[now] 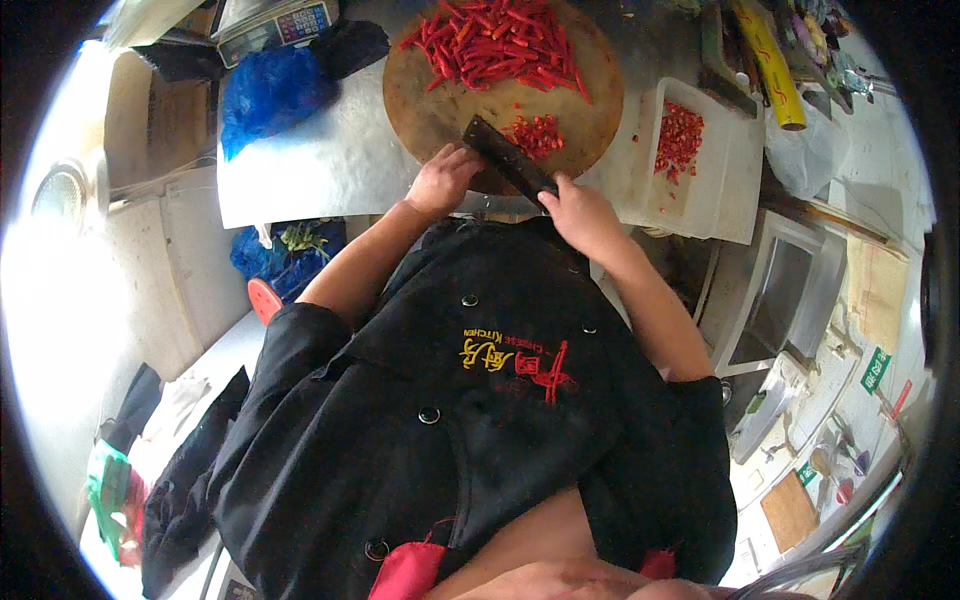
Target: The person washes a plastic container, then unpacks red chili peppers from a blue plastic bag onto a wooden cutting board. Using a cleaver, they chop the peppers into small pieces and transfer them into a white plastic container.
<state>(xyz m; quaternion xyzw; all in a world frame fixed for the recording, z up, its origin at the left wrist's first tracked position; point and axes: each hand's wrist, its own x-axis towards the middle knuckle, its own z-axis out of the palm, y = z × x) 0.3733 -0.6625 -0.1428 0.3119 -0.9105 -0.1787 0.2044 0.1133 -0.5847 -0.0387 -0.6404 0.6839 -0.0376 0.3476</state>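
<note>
My right hand (581, 214) grips the handle end of a dark cleaver (514, 161), whose blade lies over the near part of a round wooden chopping board (442, 120). At the board's near left edge rests my left hand (448, 180), its fingers bent close to the blade; whether it holds anything is hidden. Chopped red chillies (538, 136) form a small heap just beyond the blade. A large pile of whole red chillies (495, 45) covers the far part of the board. To the right, a white plastic tray (650, 142) contains more chopped chillies (679, 139).
A blue plastic bag (270, 94) and a scale (281, 26) stand left of the board on the metal table (337, 165). A yellow roll (772, 67) and a clear plastic bag (802, 154) are at the right. Below the table's left edge is another blue bag (281, 262) with greens.
</note>
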